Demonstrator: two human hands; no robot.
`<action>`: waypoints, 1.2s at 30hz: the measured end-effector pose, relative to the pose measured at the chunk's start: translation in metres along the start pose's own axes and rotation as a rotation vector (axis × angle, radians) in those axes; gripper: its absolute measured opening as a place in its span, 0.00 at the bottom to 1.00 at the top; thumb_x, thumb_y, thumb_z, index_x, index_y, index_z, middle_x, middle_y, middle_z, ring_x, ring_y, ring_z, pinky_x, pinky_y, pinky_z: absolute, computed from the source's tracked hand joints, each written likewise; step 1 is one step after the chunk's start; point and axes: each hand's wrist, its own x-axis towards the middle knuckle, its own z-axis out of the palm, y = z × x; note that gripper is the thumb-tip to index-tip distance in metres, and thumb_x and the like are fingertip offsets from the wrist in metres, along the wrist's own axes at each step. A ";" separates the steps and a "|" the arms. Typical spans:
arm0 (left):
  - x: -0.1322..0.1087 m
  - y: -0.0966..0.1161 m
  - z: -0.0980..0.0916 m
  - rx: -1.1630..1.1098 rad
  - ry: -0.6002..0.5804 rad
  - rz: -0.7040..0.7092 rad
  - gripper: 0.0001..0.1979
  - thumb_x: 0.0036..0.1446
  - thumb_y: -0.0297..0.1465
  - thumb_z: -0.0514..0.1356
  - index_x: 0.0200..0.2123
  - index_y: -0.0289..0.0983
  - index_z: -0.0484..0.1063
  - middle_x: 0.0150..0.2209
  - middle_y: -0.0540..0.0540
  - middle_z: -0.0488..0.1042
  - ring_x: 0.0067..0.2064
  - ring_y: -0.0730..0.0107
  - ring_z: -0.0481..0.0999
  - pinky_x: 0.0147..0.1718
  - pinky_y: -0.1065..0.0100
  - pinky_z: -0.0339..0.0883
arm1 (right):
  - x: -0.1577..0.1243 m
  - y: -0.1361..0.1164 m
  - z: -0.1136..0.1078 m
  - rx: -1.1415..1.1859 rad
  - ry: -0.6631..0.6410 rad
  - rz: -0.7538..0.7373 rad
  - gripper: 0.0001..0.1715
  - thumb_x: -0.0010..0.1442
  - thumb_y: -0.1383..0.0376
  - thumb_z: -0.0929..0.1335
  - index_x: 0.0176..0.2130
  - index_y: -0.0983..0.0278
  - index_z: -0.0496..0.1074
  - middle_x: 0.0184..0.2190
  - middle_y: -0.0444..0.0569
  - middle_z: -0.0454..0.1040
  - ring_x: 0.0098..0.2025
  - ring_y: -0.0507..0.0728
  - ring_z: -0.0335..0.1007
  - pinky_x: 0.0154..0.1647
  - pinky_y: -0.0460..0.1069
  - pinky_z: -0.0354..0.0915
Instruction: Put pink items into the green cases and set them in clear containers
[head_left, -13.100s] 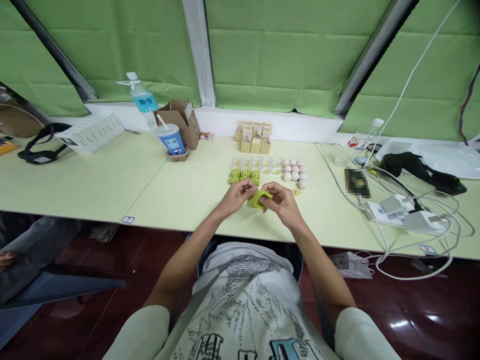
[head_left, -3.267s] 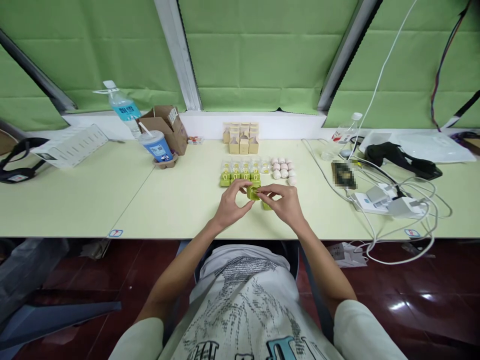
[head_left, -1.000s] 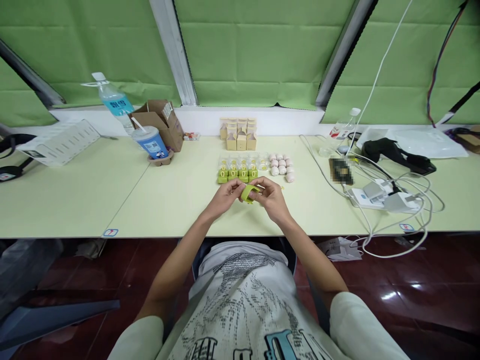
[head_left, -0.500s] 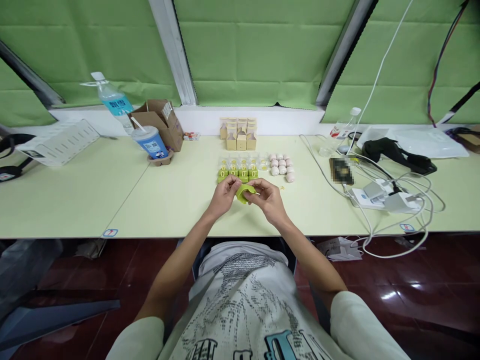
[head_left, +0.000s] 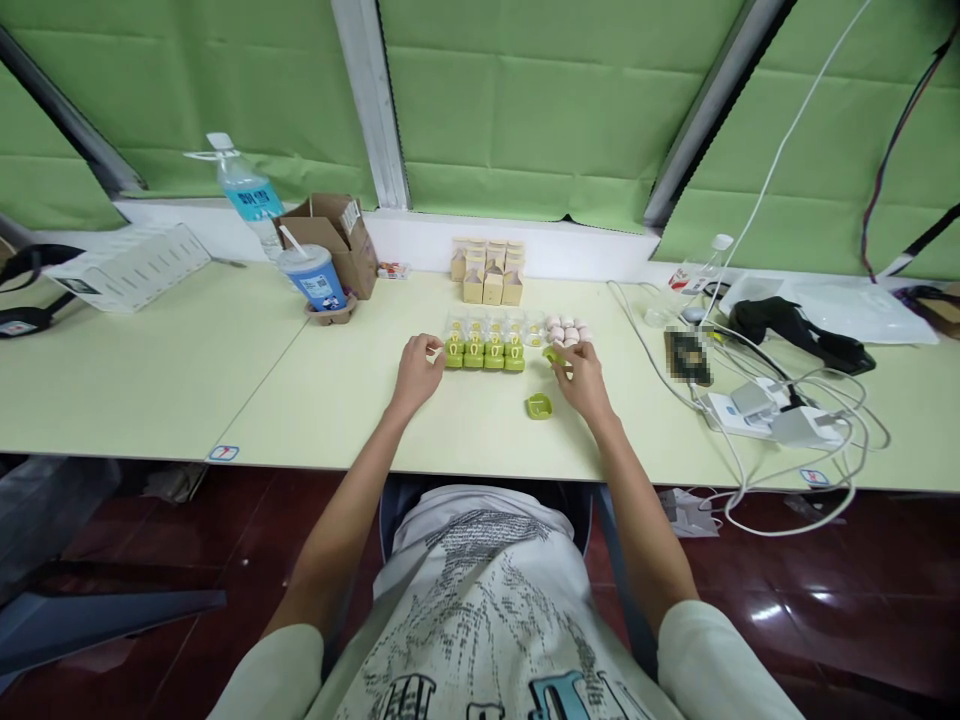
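Observation:
My right hand (head_left: 582, 380) pinches a small green plastic piece (head_left: 553, 355) in front of the pinkish-white balls (head_left: 568, 331). A green, cup-like piece (head_left: 538, 405) lies on the table, nearer to me than that hand. My left hand (head_left: 418, 372) is curled with thumb and fingers together beside the left end of a row of green box-shaped pieces (head_left: 484, 353). What it holds, if anything, is too small to make out. Behind the green row stand clear plastic pieces with yellow parts (head_left: 495, 327).
Small tan cardboard boxes (head_left: 492, 275) stand at the back by the wall. On the left are a blue cup (head_left: 316, 282), a brown carton (head_left: 352, 250) and a water bottle (head_left: 251, 195). White cables and a power strip (head_left: 739, 415) spread over the right side.
My hands have parted from the green item they held together. One green piece now lies on the table; another is in my right hand, farther right. The left hand moved left.

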 end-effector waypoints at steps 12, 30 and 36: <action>-0.006 -0.018 0.020 0.110 -0.178 -0.020 0.20 0.64 0.27 0.62 0.58 0.37 0.67 0.60 0.32 0.74 0.63 0.47 0.72 0.62 0.48 0.69 | 0.021 -0.009 0.002 -0.369 -0.324 -0.042 0.24 0.76 0.61 0.65 0.65 0.65 0.78 0.59 0.64 0.78 0.51 0.65 0.78 0.42 0.54 0.70; -0.016 0.001 0.018 0.388 -0.158 0.049 0.11 0.66 0.22 0.61 0.50 0.39 0.72 0.55 0.37 0.70 0.57 0.48 0.76 0.59 0.50 0.73 | 0.029 -0.004 0.020 -0.607 -0.242 -0.088 0.18 0.73 0.62 0.67 0.56 0.59 0.83 0.57 0.62 0.77 0.44 0.66 0.77 0.37 0.56 0.66; -0.018 0.007 0.015 0.467 -0.155 0.036 0.10 0.69 0.25 0.63 0.52 0.37 0.70 0.56 0.36 0.70 0.54 0.50 0.79 0.56 0.53 0.74 | 0.021 0.000 0.020 -0.553 -0.239 -0.106 0.22 0.74 0.63 0.67 0.63 0.59 0.79 0.59 0.59 0.77 0.45 0.63 0.78 0.36 0.54 0.66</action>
